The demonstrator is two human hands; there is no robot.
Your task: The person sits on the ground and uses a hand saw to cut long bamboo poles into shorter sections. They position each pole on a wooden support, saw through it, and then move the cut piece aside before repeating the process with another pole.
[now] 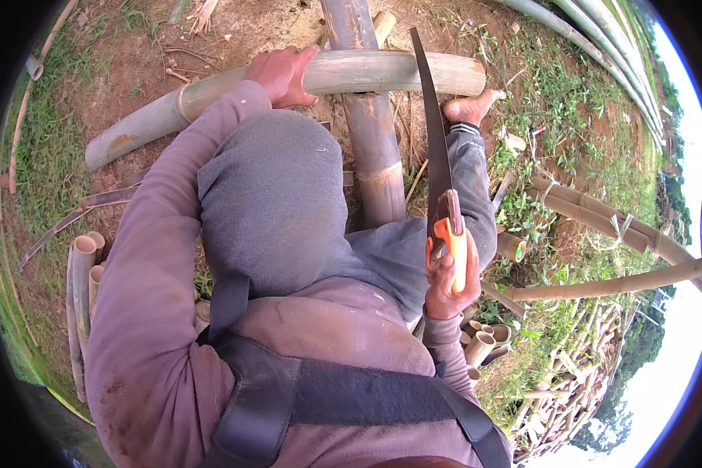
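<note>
A thick greenish bamboo pole (366, 72) lies crosswise in front of me, over a darker bamboo log (378, 148) that runs away from me. My left hand (285, 76) grips the pole left of where the two cross, its thumb on the near side. My right hand (451, 285) is closed round the orange handle of a handsaw (435, 125). The long dark blade points away from me and passes over the pole near its right end. Whether its teeth touch the bamboo, I cannot tell.
My bare foot (473, 105) is beside the pole's right end, close to the blade. Cut bamboo tubes stand at left (83, 253) and right (482, 343). Tied bamboo poles (593, 214) and a heap of bamboo pieces (569, 382) lie on the right. Long green poles (593, 39) lie far right.
</note>
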